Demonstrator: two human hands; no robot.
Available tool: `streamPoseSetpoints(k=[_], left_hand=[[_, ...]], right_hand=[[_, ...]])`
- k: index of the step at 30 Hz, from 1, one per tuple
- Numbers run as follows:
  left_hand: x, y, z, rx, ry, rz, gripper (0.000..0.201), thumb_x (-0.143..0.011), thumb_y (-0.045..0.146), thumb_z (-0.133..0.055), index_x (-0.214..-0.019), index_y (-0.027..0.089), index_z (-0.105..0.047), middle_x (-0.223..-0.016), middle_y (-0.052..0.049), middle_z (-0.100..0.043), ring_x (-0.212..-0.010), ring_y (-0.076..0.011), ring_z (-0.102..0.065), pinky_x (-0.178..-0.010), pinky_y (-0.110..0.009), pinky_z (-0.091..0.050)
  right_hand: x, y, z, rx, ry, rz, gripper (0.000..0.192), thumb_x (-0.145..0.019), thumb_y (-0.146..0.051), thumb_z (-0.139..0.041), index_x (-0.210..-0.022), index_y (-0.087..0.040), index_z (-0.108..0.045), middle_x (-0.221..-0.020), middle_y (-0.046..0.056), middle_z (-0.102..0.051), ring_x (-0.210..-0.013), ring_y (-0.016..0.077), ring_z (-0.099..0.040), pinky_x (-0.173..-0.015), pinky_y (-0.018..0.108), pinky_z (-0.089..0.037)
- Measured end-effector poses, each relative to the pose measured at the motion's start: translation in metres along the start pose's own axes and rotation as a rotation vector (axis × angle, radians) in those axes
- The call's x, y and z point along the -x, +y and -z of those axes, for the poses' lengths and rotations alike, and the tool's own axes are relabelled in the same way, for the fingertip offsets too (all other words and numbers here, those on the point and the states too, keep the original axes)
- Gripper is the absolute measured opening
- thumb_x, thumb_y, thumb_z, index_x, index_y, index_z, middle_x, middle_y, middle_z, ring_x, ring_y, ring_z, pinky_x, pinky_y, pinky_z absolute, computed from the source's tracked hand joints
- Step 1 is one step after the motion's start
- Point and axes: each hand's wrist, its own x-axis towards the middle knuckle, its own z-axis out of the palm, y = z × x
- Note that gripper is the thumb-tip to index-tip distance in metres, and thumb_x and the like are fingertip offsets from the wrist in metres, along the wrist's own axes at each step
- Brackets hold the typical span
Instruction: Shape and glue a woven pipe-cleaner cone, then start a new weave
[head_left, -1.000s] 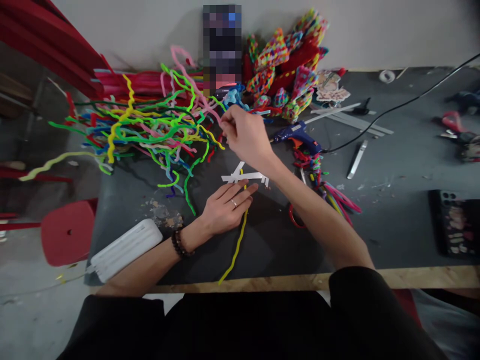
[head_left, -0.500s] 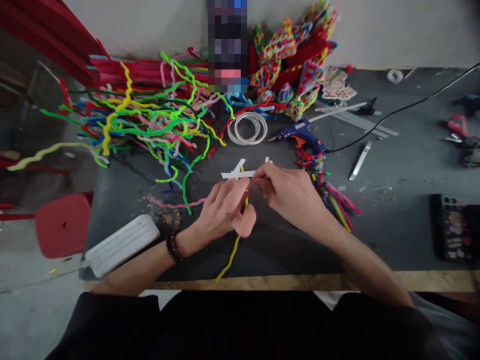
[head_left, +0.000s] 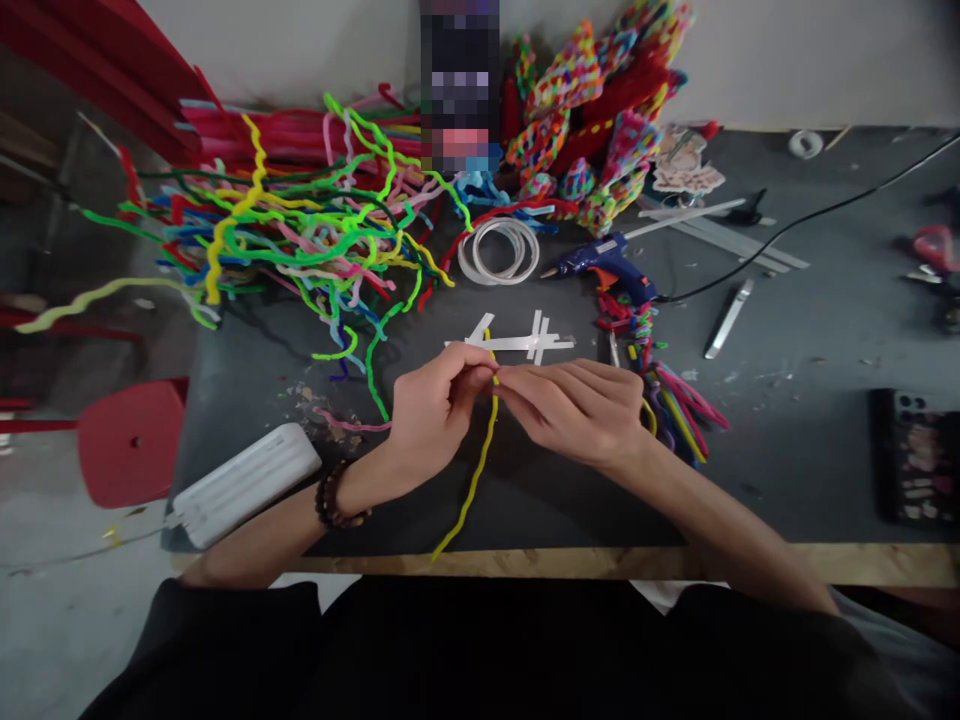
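Near counter edge [head_left: 862, 562]: yellow pipe cleaner [head_left: 472, 480] runs from the edge up and away, long axis near-to-far, slightly tilted right. Its far end sits between both hands. Left hand [head_left: 431, 415] pinches it, fingers narrow; right hand [head_left: 577, 405] meets it from the right, fingertips closed on the same spot. Just beyond: white strip frame [head_left: 525, 343], flat. Further: tape rings [head_left: 499, 250], glue gun [head_left: 604, 265]. Open counter to the right.

Yellow pipe cleaner [head_left: 480, 455], wavy, runs from table's near edge up w/ top end pinched.
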Motion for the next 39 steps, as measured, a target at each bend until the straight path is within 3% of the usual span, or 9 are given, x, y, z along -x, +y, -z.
streamPoseSetpoints(k=[4, 8, 14, 21, 25, 28, 33, 35, 39], left_hand=[[0.003, 0.007, 0.001, 0.231, -0.083, 0.148, 0.016, -0.108, 0.032, -0.056, -0.107, 0.022, -0.068, -0.08, 0.003, -0.069, -0.071, -0.0084, -0.066, -0.066, -0.019, -0.05], [0.008, 0.013, -0.001, 0.381, -0.078, 0.298, 0.021, -0.108, 0.04, -0.057, -0.108, 0.021, -0.068, -0.076, 0.002, -0.066, -0.067, -0.0093, -0.062, -0.061, -0.021, -0.046], [0.01, 0.017, -0.003, 0.524, -0.163, 0.434, 0.026, -0.106, 0.045, -0.06, -0.103, 0.02, -0.066, -0.08, 0.0, -0.066, -0.073, -0.0111, -0.062, -0.066, -0.023, -0.047], [0.004, 0.017, 0.004, 0.342, -0.227, 0.343, 0.029, -0.107, 0.042, -0.056, -0.091, 0.02, -0.066, -0.072, 0.002, -0.063, -0.067, -0.0102, -0.055, -0.064, -0.024, -0.042], [0.004, 0.02, 0.006, 0.34, -0.252, 0.311, 0.022, -0.107, 0.036, -0.057, -0.096, 0.02, -0.066, -0.072, 0.003, -0.065, -0.067, -0.01, -0.06, -0.066, -0.024, -0.044], [0.006, 0.019, 0.005, 0.334, -0.283, 0.321, 0.016, -0.105, 0.031, -0.058, -0.096, 0.02, -0.065, -0.069, 0.005, -0.066, -0.063, -0.0089, -0.06, -0.062, -0.022, -0.044], [0.003, 0.012, 0.005, 0.099, -0.215, 0.237, 0.015, -0.098, 0.013, -0.059, -0.089, 0.02, -0.068, -0.068, 0.007, -0.069, -0.06, -0.0064, -0.06, -0.062, -0.02, -0.042], [0.001, 0.01, 0.005, 0.03, -0.196, 0.191, 0.016, -0.095, 0.009, -0.06, -0.088, 0.021, -0.07, -0.07, 0.008, -0.07, -0.062, -0.0063, -0.063, -0.064, -0.02, -0.044], [0.003, 0.011, 0.003, 0.009, -0.179, 0.129, 0.022, -0.09, 0.002, -0.061, -0.09, 0.022, -0.069, -0.074, 0.009, -0.074, -0.067, -0.0064, -0.069, -0.068, -0.018, -0.048]], right_hand=[[-0.004, 0.005, 0.0, 0.028, 0.201, -0.06, 0.017, -0.094, -0.022, -0.078, -0.11, -0.024, -0.071, -0.084, -0.006, -0.082, -0.066, 0.0098, -0.074, -0.066, 0.024, -0.054], [-0.004, 0.009, -0.002, 0.122, 0.136, 0.001, 0.01, -0.095, -0.025, -0.078, -0.101, -0.024, -0.069, -0.086, -0.006, -0.083, -0.068, 0.0113, -0.075, -0.062, 0.028, -0.051], [0.004, 0.012, -0.008, 0.015, 0.12, 0.058, 0.016, -0.097, -0.027, -0.075, -0.112, -0.027, -0.069, -0.094, -0.005, -0.084, -0.072, 0.0116, -0.078, -0.062, 0.028, -0.054], [0.007, 0.017, -0.008, -0.043, 0.121, 0.126, 0.028, -0.094, -0.016, -0.074, -0.118, -0.03, -0.069, -0.099, -0.005, -0.085, -0.073, 0.0132, -0.079, -0.059, 0.029, -0.056], [0.007, 0.015, -0.01, -0.043, 0.12, 0.068, 0.023, -0.095, -0.015, -0.07, -0.113, -0.029, -0.067, -0.098, -0.004, -0.085, -0.073, 0.0129, -0.078, -0.061, 0.029, -0.056], [0.003, 0.016, -0.007, -0.026, 0.106, 0.122, 0.019, -0.094, -0.01, -0.067, -0.104, -0.025, -0.065, -0.092, -0.004, -0.083, -0.071, 0.0116, -0.075, -0.061, 0.029, -0.054], [-0.01, 0.018, 0.013, 0.049, -0.123, 0.234, 0.021, -0.096, -0.007, -0.057, -0.087, -0.025, -0.063, -0.074, -0.006, -0.075, -0.061, 0.0109, -0.064, -0.055, 0.032, -0.043], [-0.013, 0.018, 0.019, 0.016, -0.196, 0.198, 0.018, -0.099, -0.012, -0.057, -0.086, -0.025, -0.063, -0.068, -0.005, -0.07, -0.058, 0.0115, -0.06, -0.054, 0.032, -0.04], [-0.013, 0.018, 0.023, -0.315, -0.268, -0.079, 0.01, -0.1, -0.023, -0.062, -0.09, -0.022, -0.063, -0.061, -0.007, -0.06, -0.051, 0.0084, -0.053, -0.052, 0.027, -0.036]])
